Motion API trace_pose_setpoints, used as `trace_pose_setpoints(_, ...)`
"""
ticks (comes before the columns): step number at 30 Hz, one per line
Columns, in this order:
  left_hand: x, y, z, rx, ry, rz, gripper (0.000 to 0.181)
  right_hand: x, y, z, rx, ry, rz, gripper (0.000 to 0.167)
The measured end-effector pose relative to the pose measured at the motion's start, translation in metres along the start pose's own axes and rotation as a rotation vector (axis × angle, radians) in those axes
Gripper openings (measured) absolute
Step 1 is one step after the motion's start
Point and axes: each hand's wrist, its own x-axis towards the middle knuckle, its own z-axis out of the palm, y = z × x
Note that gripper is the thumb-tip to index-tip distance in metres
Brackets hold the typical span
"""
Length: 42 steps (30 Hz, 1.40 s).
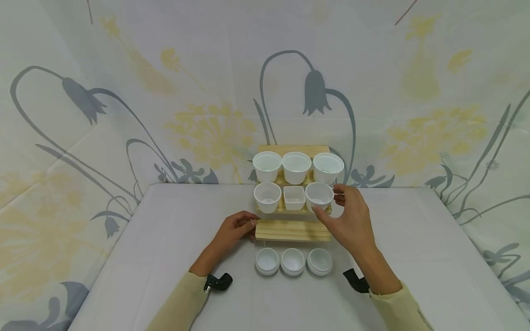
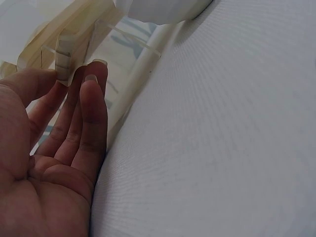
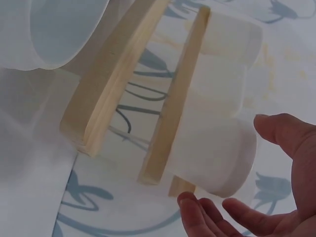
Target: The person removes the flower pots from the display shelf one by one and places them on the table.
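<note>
A tiered wooden stand (image 1: pixel 293 231) stands at the table's far side. My left hand (image 1: pixel 238 227) pinches the left end of its lowest board (image 2: pixel 66 59) between thumb and fingers. On the middle tier sit a round white cup (image 1: pixel 267 197) at left, a square clear container (image 1: pixel 294 197) in the centre and another round cup (image 1: pixel 319 195) at right. My right hand (image 1: pixel 352 218) surrounds this right cup with thumb and fingers spread; in the right wrist view, gaps show between them and the cup. Three white cups, including the left one (image 1: pixel 267 167), occupy the top tier.
Three small white round pots, the middle one (image 1: pixel 292 262) among them, stand in a row on the white table (image 1: pixel 165 276) before the stand. A flower-patterned cloth (image 1: pixel 215 92) hangs behind. Dark straps (image 1: pixel 219 282) sit at both wrists.
</note>
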Motion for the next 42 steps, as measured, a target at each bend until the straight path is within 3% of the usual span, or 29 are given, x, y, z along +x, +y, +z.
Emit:
trace_pose_setpoints(18, 0.000, 0.002, 0.000, 0.010, 0.000, -0.004, 0.028, 0.008, 0.006, 0.012, 0.011, 0.000, -0.004, 0.070)
trace_pose_setpoints(42, 0.000, -0.001, -0.001, 0.016, 0.001, 0.002, 0.027, 0.002, 0.002, 0.007, -0.032, 0.010, 0.000, 0.067)
